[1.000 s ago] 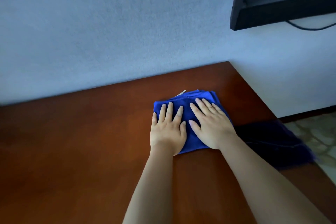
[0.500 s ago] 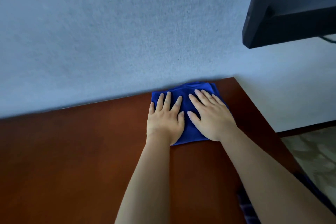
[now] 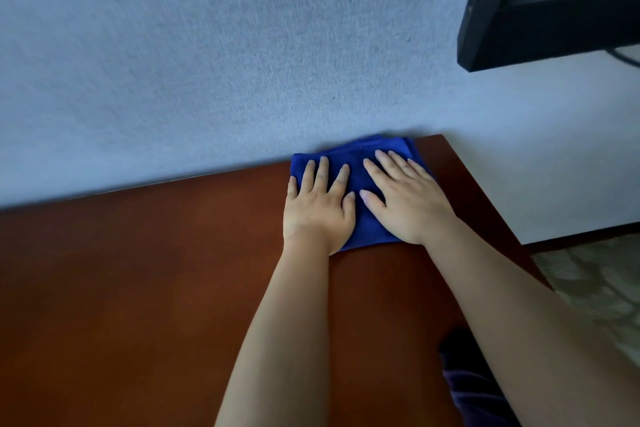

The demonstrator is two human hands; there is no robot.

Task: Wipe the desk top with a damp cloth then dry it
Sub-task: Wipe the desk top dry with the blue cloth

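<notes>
Wiping step, in hand: my left hand [image 3: 318, 210] and right hand [image 3: 407, 198] pressed flat, fingers spread, on the folded blue cloth [image 3: 367, 229] at the desk's [image 3: 138, 270] far edge, centre-right of frame; next, probably a sweep leftward.

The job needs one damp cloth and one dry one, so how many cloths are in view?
2. A folded blue cloth lies under both flat hands at the desk's back right corner, against the wall. A dark cloth shows partly at the desk's near right edge, mostly hidden by the right forearm.
</notes>
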